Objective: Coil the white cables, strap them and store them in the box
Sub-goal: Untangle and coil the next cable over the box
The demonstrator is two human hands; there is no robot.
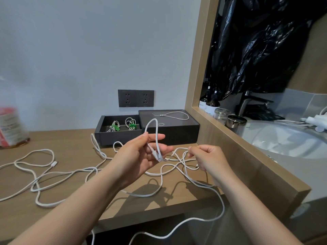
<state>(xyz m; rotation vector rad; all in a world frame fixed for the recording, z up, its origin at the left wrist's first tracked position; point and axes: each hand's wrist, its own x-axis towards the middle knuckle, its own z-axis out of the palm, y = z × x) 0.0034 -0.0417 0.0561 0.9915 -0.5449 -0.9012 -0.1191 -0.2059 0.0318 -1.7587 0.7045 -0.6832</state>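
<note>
My left hand point(141, 152) pinches a white cable between thumb and forefinger, with a single loop point(153, 129) standing up above it and the plug end point(157, 156) lying across the fingers. My right hand point(206, 157) grips the same cable a little to the right, fingers curled round it. Loose white cables point(44, 171) sprawl over the wooden desk point(21, 206), and one hangs off its front edge. Behind the hands the dark box point(106, 137) stands with its drawer pulled out, holding two coiled cables with green straps point(131, 126).
The box lid part point(187, 123) carries a thin white cord and a small ring. Two wall sockets point(135, 98) sit above the box. A blurred red-and-white packet point(10, 126) stands at the far left. To the right, a wooden frame point(230, 138) borders a sink with bottles, jars and a tap.
</note>
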